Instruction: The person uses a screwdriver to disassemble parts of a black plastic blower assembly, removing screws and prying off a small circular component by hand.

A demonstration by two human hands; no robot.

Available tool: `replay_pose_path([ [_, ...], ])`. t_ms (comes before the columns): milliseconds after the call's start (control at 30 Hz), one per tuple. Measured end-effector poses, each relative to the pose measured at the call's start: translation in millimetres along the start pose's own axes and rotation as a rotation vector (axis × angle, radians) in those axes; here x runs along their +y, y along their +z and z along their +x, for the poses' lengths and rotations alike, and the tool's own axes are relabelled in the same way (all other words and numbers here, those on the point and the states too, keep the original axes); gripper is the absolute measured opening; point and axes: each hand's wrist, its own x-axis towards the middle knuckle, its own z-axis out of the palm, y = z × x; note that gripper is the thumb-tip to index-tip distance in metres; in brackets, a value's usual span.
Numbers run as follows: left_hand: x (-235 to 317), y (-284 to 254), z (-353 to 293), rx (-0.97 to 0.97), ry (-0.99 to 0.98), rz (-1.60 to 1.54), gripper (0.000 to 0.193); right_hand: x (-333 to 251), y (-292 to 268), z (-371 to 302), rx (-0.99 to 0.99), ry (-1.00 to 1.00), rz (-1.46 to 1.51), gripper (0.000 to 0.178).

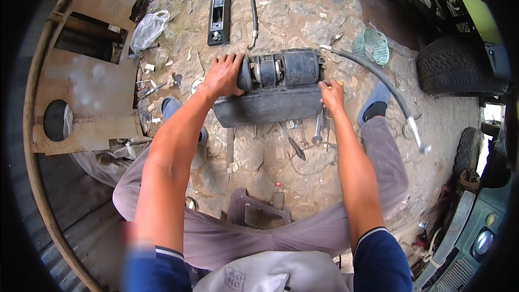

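Note:
A black motor unit (300, 67), with a banded cylinder above a long box-shaped housing (268, 106), lies on the ground between my feet. My left hand (223, 74) grips the cylinder's left end, thumb toward me and fingers over the top. At the housing's right end, my right hand (332, 96) is closed around a small yellow thing (340, 83), mostly hidden by the fingers. A black hose (378, 71) with metal ends starts near the unit's upper right corner and curves down to the right. Spanners (318, 132) and a dark-handled tool (295, 146) lie just on my side of the housing.
Beyond the unit lie a black oblong frame (219, 13) and a shorter hose (252, 13). A green wire basket (372, 46) stands near a tyre (459, 67) at right. Holed sheet metal (102, 89) and a plastic bag (149, 30) are at left. A low stool (238, 205) is near me.

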Motion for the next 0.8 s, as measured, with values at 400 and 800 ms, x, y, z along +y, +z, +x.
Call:
replay_pose_path([
  [400,13,-5,24,-0.043,-0.060,-0.048,0.124,24,-10,-19,0.046,0.120,0.088,0.039],
  [800,-17,2,62,-0.143,-0.018,-0.097,0.127,-63,-70,-99,-0.014,-0.234,0.316,0.026],
])
